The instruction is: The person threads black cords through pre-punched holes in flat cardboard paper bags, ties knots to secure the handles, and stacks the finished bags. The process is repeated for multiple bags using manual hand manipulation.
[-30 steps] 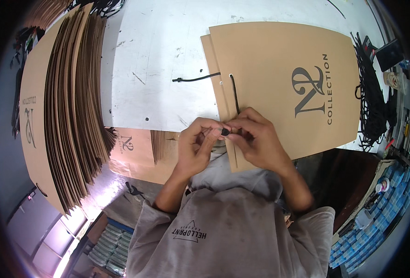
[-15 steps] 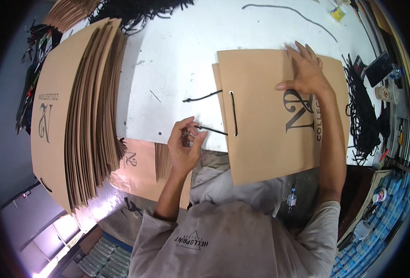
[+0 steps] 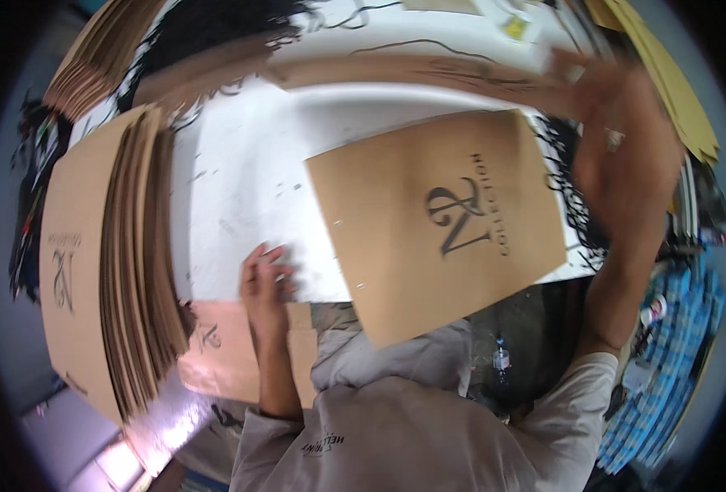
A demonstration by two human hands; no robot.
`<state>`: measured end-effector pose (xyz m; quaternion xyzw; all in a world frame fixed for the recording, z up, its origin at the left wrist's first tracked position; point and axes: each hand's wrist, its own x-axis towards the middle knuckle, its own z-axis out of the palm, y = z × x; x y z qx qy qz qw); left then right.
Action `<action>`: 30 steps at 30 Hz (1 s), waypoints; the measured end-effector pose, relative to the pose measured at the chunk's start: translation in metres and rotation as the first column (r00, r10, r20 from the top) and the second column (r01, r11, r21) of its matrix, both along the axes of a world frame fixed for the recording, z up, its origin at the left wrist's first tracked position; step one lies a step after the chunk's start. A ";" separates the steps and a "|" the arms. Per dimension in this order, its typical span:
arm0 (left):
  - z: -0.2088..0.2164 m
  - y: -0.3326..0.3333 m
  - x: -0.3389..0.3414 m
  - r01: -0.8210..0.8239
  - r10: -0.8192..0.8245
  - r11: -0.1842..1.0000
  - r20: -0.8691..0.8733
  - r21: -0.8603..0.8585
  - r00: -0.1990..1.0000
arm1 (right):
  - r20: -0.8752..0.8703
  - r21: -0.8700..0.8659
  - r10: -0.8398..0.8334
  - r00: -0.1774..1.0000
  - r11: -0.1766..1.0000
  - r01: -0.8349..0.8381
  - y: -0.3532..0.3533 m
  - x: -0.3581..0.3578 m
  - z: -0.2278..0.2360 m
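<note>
A brown paper bag [image 3: 396, 180] lies tilted on the white table [image 3: 240, 164], its front corner past the near edge. Its two eyelets show no cord, and a dark printed emblem marks its face. Left of the bag, my left hand [image 3: 266, 283] hovers at the table's near edge, empty, fingers loosely curled and apart. My right hand [image 3: 625, 123] is raised at the upper right and smeared by motion. Beyond the bag, a long blurred brown band [image 3: 347, 74], seemingly another paper bag, reaches to that hand; whether the fingers grip it is unclear.
A tall stack of paper bags [image 3: 76, 246] stands at the left, with more bags [image 3: 100, 57] behind. Black cords lie heaped at the far left [image 3: 207, 41] and the right [image 3: 572, 184]. Blue packages [image 3: 666, 361] and a bottle [image 3: 502, 358] are at the lower right.
My right hand has lifted off the bag and swung up and right. My left hand has let go of the cord and moved left. The bag with the threaded cord no longer lies before me.
</note>
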<state>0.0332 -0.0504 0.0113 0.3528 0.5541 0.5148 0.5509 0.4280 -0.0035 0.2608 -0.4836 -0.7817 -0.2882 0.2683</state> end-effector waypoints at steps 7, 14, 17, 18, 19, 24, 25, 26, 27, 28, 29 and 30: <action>-0.009 0.037 -0.045 -0.174 0.169 0.983 0.073 0.066 0.983 | 0.094 -0.766 0.125 0.988 0.643 -0.008 -0.138 -0.058 -0.127; 0.008 0.035 -0.018 0.074 -0.058 0.997 -0.352 0.034 0.934 | -0.363 -0.770 -0.216 0.907 0.618 -0.161 -0.131 0.003 -0.164; -0.002 0.032 -0.012 0.087 -0.011 0.987 -0.486 0.133 0.874 | -0.373 -0.674 -0.635 0.676 0.686 0.273 -0.099 0.090 -0.187; -0.002 0.029 -0.014 0.074 0.040 0.979 -0.539 0.188 0.842 | -0.433 -0.600 -0.616 0.658 0.742 0.300 -0.090 0.127 -0.203; -0.002 0.029 -0.014 0.076 0.045 0.978 -0.556 0.193 0.830 | -0.438 -0.590 -0.667 0.603 0.719 0.367 -0.086 0.156 -0.215; 0.004 0.023 -0.014 0.224 -0.124 0.973 -0.676 0.062 0.727 | -0.410 -0.499 -0.659 0.630 0.740 0.450 -0.047 0.204 -0.248; 0.006 0.022 -0.013 0.224 -0.148 0.974 -0.645 0.037 0.749 | -0.364 -0.469 -0.662 0.655 0.738 0.486 -0.035 0.203 -0.252; 0.006 0.021 -0.012 0.227 -0.172 0.974 -0.612 0.013 0.772 | -0.315 -0.434 -0.666 0.676 0.735 0.521 -0.023 0.201 -0.254; 0.007 0.020 -0.010 0.231 -0.196 0.973 -0.576 -0.011 0.794 | -0.264 -0.397 -0.671 0.693 0.731 0.556 -0.015 0.200 -0.256; 0.010 0.020 -0.007 0.231 -0.207 0.973 -0.524 -0.021 0.826 | -0.196 -0.583 -0.766 0.612 0.593 0.555 -0.008 0.195 -0.249; 0.010 0.020 -0.002 0.244 -0.216 0.970 -0.514 -0.013 0.830 | -0.229 -0.519 -0.740 0.633 0.643 0.563 -0.005 0.195 -0.249; 0.009 0.020 0.004 0.257 -0.225 0.966 -0.502 -0.006 0.835 | -0.259 -0.452 -0.711 0.654 0.687 0.569 -0.004 0.198 -0.250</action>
